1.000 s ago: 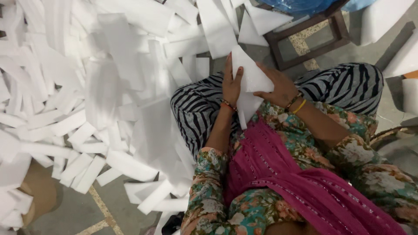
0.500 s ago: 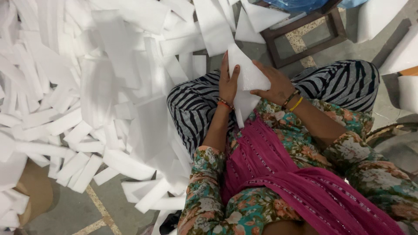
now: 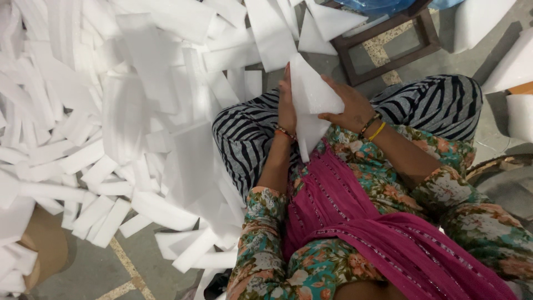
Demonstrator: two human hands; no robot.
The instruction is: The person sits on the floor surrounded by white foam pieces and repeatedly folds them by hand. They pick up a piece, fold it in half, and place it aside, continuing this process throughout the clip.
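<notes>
Hands, left hand [image 3: 286, 108] and right hand [image 3: 350, 111], pinch white foam sheet [image 3: 311, 97]; foam strips [image 3: 111, 128] heaped leftward, wooden frame [image 3: 388, 39] beyond.

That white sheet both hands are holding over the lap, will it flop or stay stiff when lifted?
The white sheet probably bends easily: it folds between the left hand and right hand, and its lower end hangs limp. It looks light, since fingertips alone carry it. Likely not slippery; its surface looks matte.

Count: two hands [image 3: 287, 108] [image 3: 350, 111], one held foam sheet [image 3: 311, 97], one wooden frame [image 3: 388, 41], foam strips [image 3: 111, 139] uncountable.
</notes>
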